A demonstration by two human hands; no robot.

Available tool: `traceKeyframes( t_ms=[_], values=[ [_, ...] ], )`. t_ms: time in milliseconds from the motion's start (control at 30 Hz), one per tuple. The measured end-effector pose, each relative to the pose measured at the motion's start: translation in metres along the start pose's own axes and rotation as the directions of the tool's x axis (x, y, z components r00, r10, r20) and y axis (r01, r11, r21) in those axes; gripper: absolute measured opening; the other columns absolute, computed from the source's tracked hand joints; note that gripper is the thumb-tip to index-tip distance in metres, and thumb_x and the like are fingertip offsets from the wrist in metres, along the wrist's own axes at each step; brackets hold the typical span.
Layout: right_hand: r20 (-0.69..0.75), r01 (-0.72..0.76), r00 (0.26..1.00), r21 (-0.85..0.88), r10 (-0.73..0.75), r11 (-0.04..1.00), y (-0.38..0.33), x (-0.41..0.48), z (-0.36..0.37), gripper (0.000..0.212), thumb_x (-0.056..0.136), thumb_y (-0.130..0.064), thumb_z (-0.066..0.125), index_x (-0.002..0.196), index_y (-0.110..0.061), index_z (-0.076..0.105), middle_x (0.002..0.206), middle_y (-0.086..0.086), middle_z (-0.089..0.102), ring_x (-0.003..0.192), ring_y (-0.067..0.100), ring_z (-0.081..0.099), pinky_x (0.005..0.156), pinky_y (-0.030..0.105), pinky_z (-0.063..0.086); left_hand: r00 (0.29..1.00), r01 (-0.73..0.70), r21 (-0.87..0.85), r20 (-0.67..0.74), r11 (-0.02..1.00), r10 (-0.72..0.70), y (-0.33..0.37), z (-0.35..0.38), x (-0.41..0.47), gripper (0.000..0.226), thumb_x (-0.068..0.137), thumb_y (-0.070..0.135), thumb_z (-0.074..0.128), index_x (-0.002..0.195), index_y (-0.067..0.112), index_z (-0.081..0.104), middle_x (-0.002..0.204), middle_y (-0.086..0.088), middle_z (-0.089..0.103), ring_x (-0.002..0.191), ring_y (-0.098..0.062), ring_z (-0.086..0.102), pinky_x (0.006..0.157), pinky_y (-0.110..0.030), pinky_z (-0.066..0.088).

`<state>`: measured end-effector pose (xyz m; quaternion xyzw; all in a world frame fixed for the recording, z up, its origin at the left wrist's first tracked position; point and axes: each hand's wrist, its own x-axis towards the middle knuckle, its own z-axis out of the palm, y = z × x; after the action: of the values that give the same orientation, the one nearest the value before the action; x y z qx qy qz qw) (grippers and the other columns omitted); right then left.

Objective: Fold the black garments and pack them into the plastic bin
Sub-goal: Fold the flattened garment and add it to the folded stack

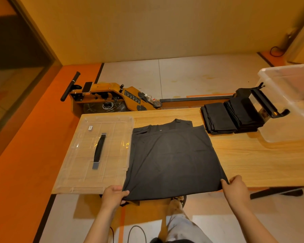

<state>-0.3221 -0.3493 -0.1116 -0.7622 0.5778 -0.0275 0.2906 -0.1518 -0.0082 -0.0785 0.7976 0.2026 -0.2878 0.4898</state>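
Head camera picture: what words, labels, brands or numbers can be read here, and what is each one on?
No text is legible.
Small sticker on the clear lid: too small to read.
White print panel on the rowing machine: blurred.
Round dial on its tank: blurred.
Plastic bottle label: unreadable.
White mark at the collar of the black garment: too small.

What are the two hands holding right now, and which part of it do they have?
Both hold the black garment spread on the table: the left hand pinches its near left corner, the right hand its near right corner, along the bottom hem.
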Motion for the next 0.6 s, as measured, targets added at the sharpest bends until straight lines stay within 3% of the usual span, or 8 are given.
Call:
traceKeyframes(
  t_ms=[100,233,333,433,533,600],
  values=[
    [-0.045,-0.035,0.998,0.121,0.041,0.992,0.003,-0.003,0.001,0.025,0.086,-0.011,0.068,0.099,-0.001,0.049,0.085,0.014,0.055,0.078,0.030,0.050,0.066,0.035,0.038,1.000,-0.013,-0.002,-0.006,1.000,0.013,-0.004,0.000,0.003,0.027,0.083,-0.002,0.070,0.108,-0.002,0.059,0.106,-0.019,0.062,0.098,-0.030,0.060,0.068,-0.028,0.052],
    [-0.025,-0.082,0.995,0.257,0.092,0.963,0.004,-0.006,0.004,0.025,0.081,-0.004,0.072,0.099,-0.004,0.054,0.090,0.016,0.059,0.090,0.037,0.057,0.076,0.041,0.045,0.996,-0.076,-0.065,-0.040,0.995,0.074,-0.001,-0.001,0.005,0.021,0.083,-0.004,0.069,0.098,0.005,0.059,0.100,-0.017,0.063,0.094,-0.029,0.060,0.066,-0.029,0.049],
    [0.052,-0.137,0.991,0.315,0.126,0.939,0.001,0.000,0.004,0.025,0.079,-0.002,0.072,0.097,-0.008,0.055,0.094,0.016,0.062,0.092,0.037,0.060,0.081,0.046,0.050,0.993,-0.108,-0.082,-0.051,0.991,0.104,0.005,-0.005,0.008,0.020,0.083,-0.004,0.068,0.092,0.010,0.058,0.095,-0.011,0.061,0.088,-0.023,0.058,0.065,-0.028,0.048],
    [0.182,-0.276,0.958,0.395,0.220,0.876,-0.005,0.008,-0.001,0.022,0.080,0.001,0.070,0.097,-0.006,0.057,0.097,0.018,0.063,0.089,0.034,0.062,0.087,0.051,0.052,0.993,-0.118,-0.105,-0.042,0.987,0.115,0.007,-0.010,0.014,0.021,0.083,-0.004,0.068,0.090,0.013,0.058,0.096,-0.012,0.064,0.088,-0.025,0.061,0.074,-0.033,0.050],
    [0.320,-0.349,0.923,0.466,0.213,0.813,-0.011,0.009,-0.010,0.013,0.083,0.009,0.064,0.083,-0.003,0.058,0.094,0.023,0.061,0.085,0.032,0.060,0.071,0.039,0.054,0.992,-0.122,-0.100,-0.022,0.987,0.121,0.010,-0.013,0.018,0.024,0.083,-0.004,0.068,0.093,0.014,0.057,0.098,-0.012,0.065,0.095,-0.028,0.061,0.086,-0.038,0.049],
    [0.388,-0.378,0.899,0.449,0.204,0.810,-0.014,0.006,-0.014,0.010,0.085,0.007,0.063,0.082,-0.001,0.058,0.096,0.026,0.061,0.081,0.029,0.059,0.061,0.029,0.049,0.996,-0.085,-0.083,0.026,0.993,0.087,0.012,-0.016,0.019,0.023,0.084,-0.005,0.067,0.096,0.012,0.056,0.101,-0.012,0.063,0.097,-0.028,0.059,0.085,-0.036,0.049]
  ],
)
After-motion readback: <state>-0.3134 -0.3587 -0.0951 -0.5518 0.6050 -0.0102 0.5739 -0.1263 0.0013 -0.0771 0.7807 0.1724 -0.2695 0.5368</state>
